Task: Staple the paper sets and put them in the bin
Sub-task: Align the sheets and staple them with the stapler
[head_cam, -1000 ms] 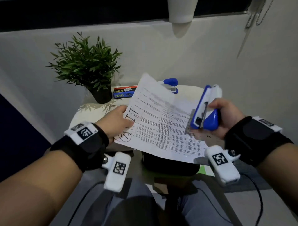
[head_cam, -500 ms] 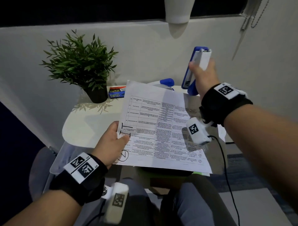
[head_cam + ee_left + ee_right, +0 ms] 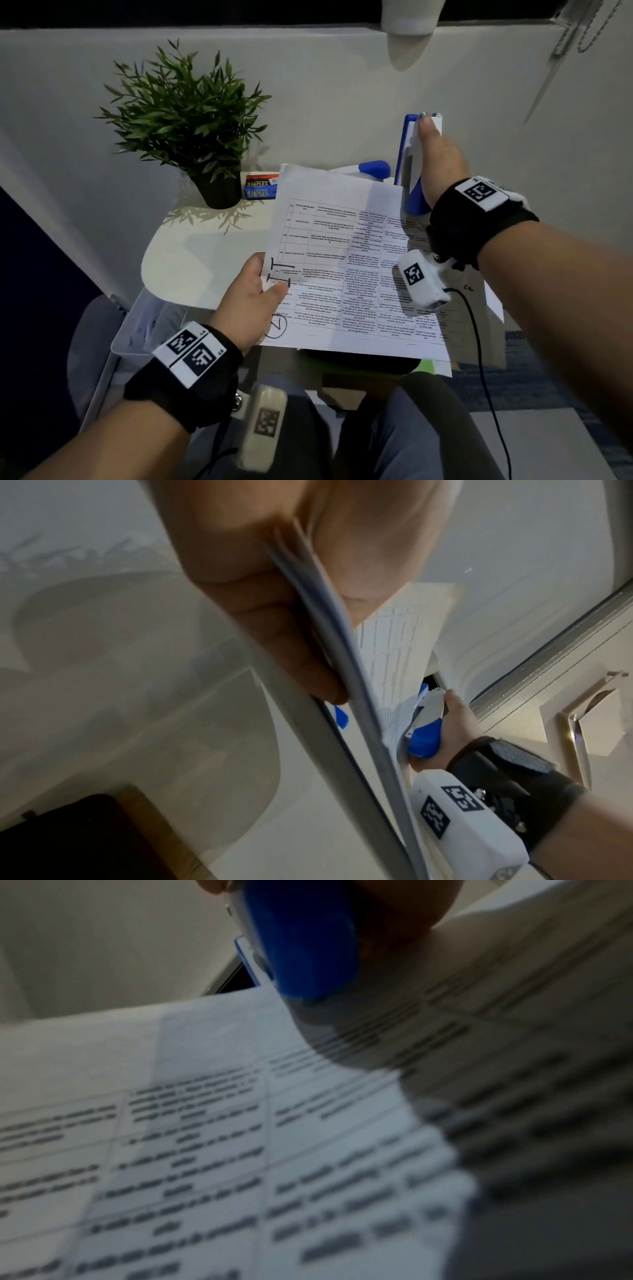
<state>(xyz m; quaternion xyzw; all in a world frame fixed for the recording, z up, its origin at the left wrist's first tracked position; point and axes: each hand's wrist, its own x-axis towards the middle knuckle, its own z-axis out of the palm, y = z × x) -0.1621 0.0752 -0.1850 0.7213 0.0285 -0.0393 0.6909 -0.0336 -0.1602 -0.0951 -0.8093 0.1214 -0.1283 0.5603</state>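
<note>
My left hand [image 3: 255,294] pinches the left edge of a printed paper set [image 3: 342,263], thumb on top and fingers under it, holding it over the small white table [image 3: 191,253]. The left wrist view shows the sheets' edge [image 3: 329,642] between thumb and fingers. My right hand [image 3: 440,161] grips a blue and white stapler [image 3: 409,164] upright, past the paper's far right corner and clear of it. Its blue end [image 3: 301,942] hangs just above the sheet [image 3: 205,1123] in the right wrist view. A translucent bin [image 3: 144,329] stands low at the table's left front.
A potted green plant [image 3: 185,123] and a box of staples [image 3: 261,186] stand at the table's back. A second blue stapler [image 3: 373,169] lies behind the paper. More sheets [image 3: 493,301] lie under my right wrist. A wall is close behind, my knees below.
My right hand has carried the stapler up and away from the paper's right edge to the far right. The left hand has drawn the paper set nearer and lower.
</note>
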